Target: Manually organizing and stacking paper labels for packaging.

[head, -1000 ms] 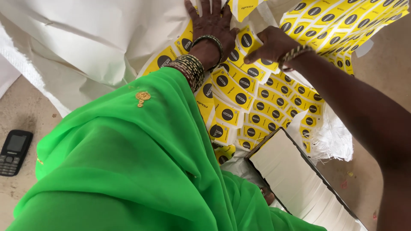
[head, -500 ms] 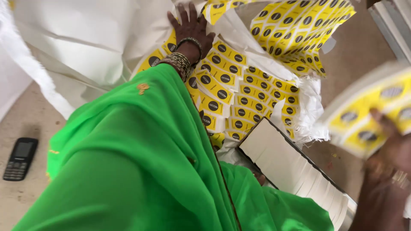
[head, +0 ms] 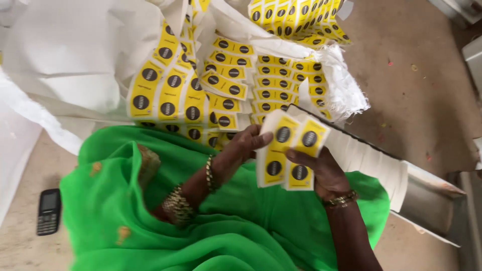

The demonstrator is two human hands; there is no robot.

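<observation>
both hands have come back from the heap and now meet over the green lap. left hand (head: 246,145) pinches the left edge of a small stack of yellow labels (head: 287,153), fingers curled shut on it; right hand (head: 324,173) cups the stack from below, thumb across its face. stack sits just right of centre, clear of the heap of yellow labels (head: 221,85) at 12 o'clock on the white sack (head: 75,55). white card pile (head: 371,160) lies close at 3 o'clock. phone (head: 48,211) rests well apart at 8 o'clock, bare floor (head: 427,100) open at 2 o'clock.
</observation>
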